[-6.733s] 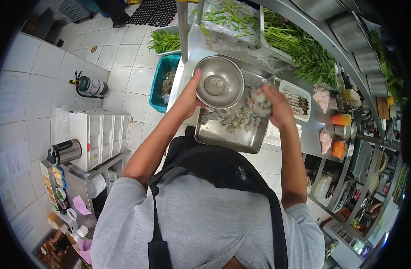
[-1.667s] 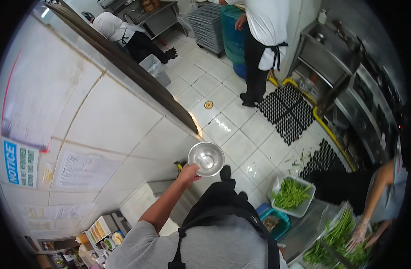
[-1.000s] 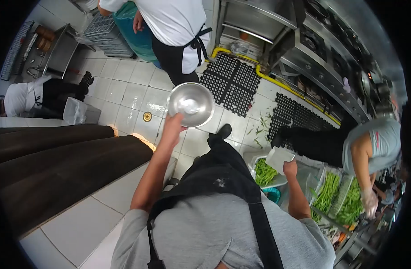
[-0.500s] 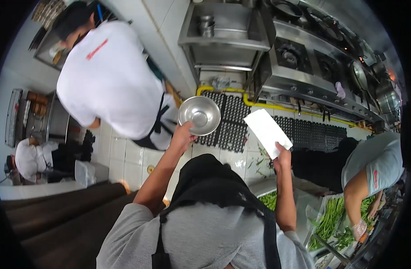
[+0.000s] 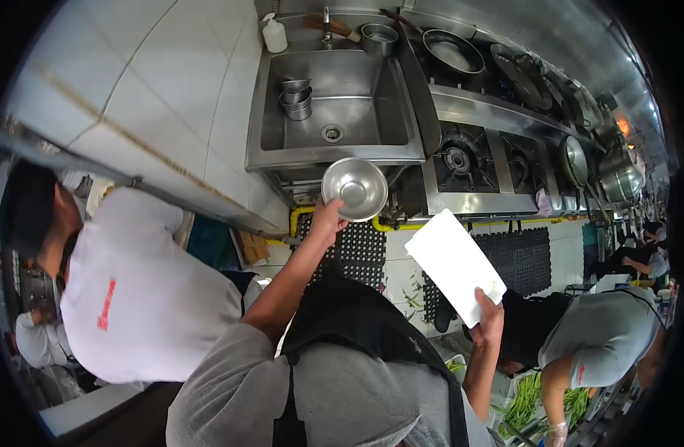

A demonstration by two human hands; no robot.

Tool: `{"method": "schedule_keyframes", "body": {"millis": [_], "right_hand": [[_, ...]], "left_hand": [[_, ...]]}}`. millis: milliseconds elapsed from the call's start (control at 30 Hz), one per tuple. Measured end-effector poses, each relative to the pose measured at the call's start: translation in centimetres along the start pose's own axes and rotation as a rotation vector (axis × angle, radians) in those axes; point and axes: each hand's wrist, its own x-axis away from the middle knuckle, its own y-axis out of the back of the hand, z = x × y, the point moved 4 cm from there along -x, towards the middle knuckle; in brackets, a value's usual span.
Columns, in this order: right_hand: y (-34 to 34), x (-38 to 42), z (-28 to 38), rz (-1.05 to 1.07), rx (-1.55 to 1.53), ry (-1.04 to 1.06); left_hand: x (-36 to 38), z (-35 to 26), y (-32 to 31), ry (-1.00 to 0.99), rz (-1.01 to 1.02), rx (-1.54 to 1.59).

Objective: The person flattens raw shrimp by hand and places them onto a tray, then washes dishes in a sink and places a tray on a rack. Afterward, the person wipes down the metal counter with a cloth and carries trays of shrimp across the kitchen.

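While the left hand point(image 5: 328, 218) is gripping the round shiny steel bowl point(image 5: 354, 188) by its rim, fingers clamped, the right hand point(image 5: 489, 316) is pinching a flat white rectangular board point(image 5: 454, 264). Both are being carried before the steel sink point(image 5: 331, 149); next, setting them down steadily.

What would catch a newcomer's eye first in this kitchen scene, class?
The shiny steel bowl stands out first, held up at its rim by the left hand in the middle of the view, just below the steel sink. Next comes the white board, gripped at its lower corner by the right hand. At the left, a person in a white shirt stands close by.
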Motion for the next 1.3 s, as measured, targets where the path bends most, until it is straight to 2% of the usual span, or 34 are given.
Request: {"method": "schedule_keyframes", "body": {"millis": [100,200,333,367,467,533,667,733,800,967,1000,1067,1100,1167,1233,1300], "right_hand": [[-3.2,-1.4,2.5,-0.023,-0.027,-0.104],[-6.5,-5.7,3.3,-0.011,-0.112,-0.036],[-11.7,-12.2,4.7,0.0,-0.103,-0.091],[-13.2,-13.7,5.1,0.014,-0.108,-0.102],[-17.3,-17.5,6.1,0.063,-0.064,-0.022],[-19.9,-19.8,6.5,0.073,-0.038,0.0],[-25.7,-23.8,6.6,0.032,0.078,0.015],[-27.5,-24.2,6.4,-0.027,0.089,-0.051],[-30.2,-25.7,6.0,-0.031,0.113,0.002],[-37.2,-31.6,7.3,0.049,0.185,-0.037],[-38.7,-33.0,7.7,0.086,0.245,-0.064],[-41.1,-36.4,8.5,0.124,0.391,-0.042],[-42.8,-38.2,9.1,0.173,0.459,-0.053],[-45.7,-42.2,9.3,0.269,0.554,-0.056],[-48.1,-47.6,8.0,0.384,0.677,-0.091],[-52.1,-51.5,7.5,0.462,0.768,-0.048]], "left_hand": [[-4.2,-5.6,-1.9,0.007,0.055,-0.026],[-9.6,-9.8,-2.7,0.019,0.013,0.042],[-15.1,-13.3,0.8,-0.033,0.017,-0.023],[-15.8,-14.3,1.5,0.018,-0.038,0.018],[-19.1,-19.0,1.7,0.051,-0.079,0.074],[-23.9,-22.7,1.6,0.152,-0.096,0.181],[-39.3,-30.2,2.1,0.183,-0.04,0.255],[-45.1,-32.5,3.2,0.208,-0.093,0.249],[-50.0,-33.6,3.0,0.235,-0.103,0.252],[-58.7,-33.9,5.8,0.292,-0.215,0.36],[-58.3,-33.7,5.4,0.312,-0.223,0.363],[-55.3,-33.5,4.4,0.25,-0.455,0.321],[-55.8,-31.8,4.9,0.19,-0.301,0.243],[-50.4,-31.7,0.9,0.317,0.057,0.126],[-46.0,-32.2,-3.2,0.545,0.657,0.274],[-45.9,-31.0,-4.2,0.505,0.603,0.258]]}}
